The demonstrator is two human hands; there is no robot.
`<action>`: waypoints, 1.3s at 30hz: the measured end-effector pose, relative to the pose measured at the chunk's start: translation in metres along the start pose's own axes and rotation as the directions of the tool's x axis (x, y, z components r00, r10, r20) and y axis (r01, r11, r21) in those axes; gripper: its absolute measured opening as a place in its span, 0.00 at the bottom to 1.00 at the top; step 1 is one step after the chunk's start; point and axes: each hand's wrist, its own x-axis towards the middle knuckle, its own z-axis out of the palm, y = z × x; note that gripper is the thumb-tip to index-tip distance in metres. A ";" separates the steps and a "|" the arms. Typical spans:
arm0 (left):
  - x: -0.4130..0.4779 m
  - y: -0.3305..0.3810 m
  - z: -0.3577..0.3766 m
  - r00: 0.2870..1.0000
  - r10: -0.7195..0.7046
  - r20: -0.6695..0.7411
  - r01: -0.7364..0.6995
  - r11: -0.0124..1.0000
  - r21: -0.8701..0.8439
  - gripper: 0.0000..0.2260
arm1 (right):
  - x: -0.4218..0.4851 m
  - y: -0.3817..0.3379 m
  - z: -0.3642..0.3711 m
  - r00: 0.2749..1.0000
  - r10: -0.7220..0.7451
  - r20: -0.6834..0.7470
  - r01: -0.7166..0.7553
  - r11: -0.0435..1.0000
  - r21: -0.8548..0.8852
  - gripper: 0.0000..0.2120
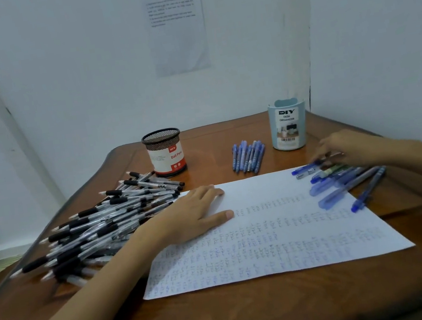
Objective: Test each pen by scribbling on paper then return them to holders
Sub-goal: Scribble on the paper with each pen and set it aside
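A white paper (285, 233), covered with rows of small scribbles, lies on the wooden table (229, 314). My left hand (193, 213) rests flat on the sheet's upper left part, fingers straight. My right hand (341, 151) reaches to the paper's upper right corner, where its fingertips pinch the end of a blue pen (305, 168). Below it, several more blue pens (346, 185) lie loose across the paper's right edge. To the left of the paper is a big heap of black-grip pens (96, 227). A black mesh holder (164, 152) and a pale blue desk organizer (288, 125) stand at the back.
A neat bundle of blue pens (248, 156) lies between the two holders. White walls close in the table at the back and right, with a printed sheet (176, 27) on the back wall. The table's left edge runs diagonally past the black pens.
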 end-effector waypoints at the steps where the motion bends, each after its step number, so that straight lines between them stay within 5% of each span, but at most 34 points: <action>1: 0.000 0.001 0.000 1.000 -0.001 0.002 0.001 1.000 -0.001 0.36 | 0.001 0.001 0.000 1.000 0.000 -0.010 0.001 1.000 0.024 0.14; 5: 0.001 0.001 0.000 1.000 0.004 -0.015 -0.004 1.000 0.001 0.36 | 0.007 0.001 -0.001 0.993 0.055 -0.105 -0.048 0.996 0.069 0.06; 9: -0.001 0.002 -0.001 1.000 0.004 -0.014 -0.004 1.000 -0.008 0.37 | -0.001 -0.003 0.000 0.959 0.022 -0.281 -0.020 1.000 0.008 0.11; 12: 0.000 0.002 -0.002 1.000 0.002 -0.014 -0.002 1.000 -0.008 0.37 | -0.006 -0.010 -0.009 0.764 -0.116 -0.635 0.179 0.983 0.036 0.29; 14: 0.001 0.002 -0.001 1.000 -0.001 -0.011 0.001 1.000 -0.002 0.36 | -0.011 -0.019 -0.017 0.586 -0.176 -0.791 0.344 0.938 0.046 0.30; 15: 0.001 0.002 0.000 1.000 -0.004 -0.008 0.004 1.000 0.003 0.35 | -0.014 -0.025 -0.021 0.555 -0.112 -0.824 0.416 0.895 0.159 0.29; 18: 0.001 0.002 0.000 1.000 -0.012 -0.001 0.012 1.000 0.009 0.34 | -0.025 -0.056 -0.031 0.722 0.163 -0.673 0.520 0.514 0.682 0.30; 22: 0.002 0.001 -0.001 1.000 -0.016 0.002 0.016 1.000 0.007 0.35 | -0.030 -0.080 -0.026 0.917 0.149 -0.370 0.357 0.104 0.928 0.27; 30: 0.001 0.000 -0.001 1.000 -0.011 0.007 0.011 1.000 0.016 0.37 | -0.031 -0.098 -0.022 0.988 0.070 -0.135 0.147 -0.198 0.969 0.23; 36: 0.000 0.003 -0.001 1.000 -0.019 0.004 0.019 1.000 0.016 0.35 | -0.027 -0.111 -0.002 0.987 0.112 0.111 -0.031 -0.554 0.832 0.10; 39: 0.000 0.003 -0.001 1.000 -0.015 0.006 0.015 1.000 0.025 0.35 | -0.028 -0.120 0.003 0.995 0.069 0.073 -0.033 -0.458 0.888 0.09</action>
